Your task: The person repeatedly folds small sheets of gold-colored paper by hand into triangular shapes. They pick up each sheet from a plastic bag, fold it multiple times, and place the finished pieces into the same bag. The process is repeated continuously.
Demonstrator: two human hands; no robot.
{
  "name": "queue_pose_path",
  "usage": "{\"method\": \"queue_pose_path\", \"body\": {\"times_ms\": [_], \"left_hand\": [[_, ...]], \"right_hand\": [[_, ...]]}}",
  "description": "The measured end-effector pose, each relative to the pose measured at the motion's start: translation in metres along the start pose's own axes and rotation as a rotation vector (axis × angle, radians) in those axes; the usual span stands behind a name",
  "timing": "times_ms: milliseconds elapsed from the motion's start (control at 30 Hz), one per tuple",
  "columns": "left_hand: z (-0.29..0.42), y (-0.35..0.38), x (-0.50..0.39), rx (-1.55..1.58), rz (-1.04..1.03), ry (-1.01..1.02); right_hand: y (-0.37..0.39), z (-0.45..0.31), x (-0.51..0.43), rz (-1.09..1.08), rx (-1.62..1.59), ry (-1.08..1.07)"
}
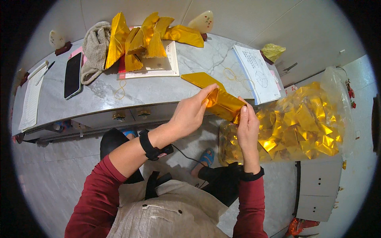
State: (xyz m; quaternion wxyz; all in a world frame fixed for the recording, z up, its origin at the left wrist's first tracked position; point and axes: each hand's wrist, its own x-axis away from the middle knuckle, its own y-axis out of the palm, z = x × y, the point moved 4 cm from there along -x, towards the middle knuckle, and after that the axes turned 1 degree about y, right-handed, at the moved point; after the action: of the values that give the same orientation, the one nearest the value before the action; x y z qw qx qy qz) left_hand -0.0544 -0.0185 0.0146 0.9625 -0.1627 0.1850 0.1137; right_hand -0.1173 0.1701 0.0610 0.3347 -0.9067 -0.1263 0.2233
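Observation:
Between both hands, above the front edge of the marble-patterned desk [101,104], is a piece of gold foil paper [227,104], bent into a hollow, rounded form. My left hand [193,110] grips its left end, at the rounded opening. At the right end, my right hand [248,122] pinches the foil with the thumb on top. A flat stack of gold foil paper [202,80] lies on the desk just beyond my left hand. Farther back, several fanned bundles of gold foil paper [153,38] rest partly on a printed sheet [171,59].
A large clear plastic bag [336,98] full of folded gold foil pieces [300,128] stands at the right. On the desk are a smartphone [73,76], a knitted cloth [96,47], rubber bands [120,90], a notepad [259,74], a pen [46,73] and decorative stones [202,22].

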Motion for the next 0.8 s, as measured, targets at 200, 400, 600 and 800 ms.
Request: {"method": "queue_pose_path", "body": {"times_ms": [200, 400, 600, 800], "left_hand": [[0.005, -0.002, 0.000, 0.040, 0.036, 0.082], [0.016, 0.001, 0.002, 0.173, -0.015, 0.085], [0.012, 0.006, 0.004, 0.124, -0.023, 0.115], [0.012, 0.007, 0.004, 0.083, -0.055, 0.120]], "right_hand": [[-0.014, -0.017, -0.002, -0.013, 0.164, -0.121], [-0.127, -0.038, -0.028, 0.262, 0.364, -0.213], [-0.324, -0.053, -0.077, 0.709, 0.543, -0.238], [-0.462, -0.030, -0.107, 0.899, 1.064, 0.187]]}}
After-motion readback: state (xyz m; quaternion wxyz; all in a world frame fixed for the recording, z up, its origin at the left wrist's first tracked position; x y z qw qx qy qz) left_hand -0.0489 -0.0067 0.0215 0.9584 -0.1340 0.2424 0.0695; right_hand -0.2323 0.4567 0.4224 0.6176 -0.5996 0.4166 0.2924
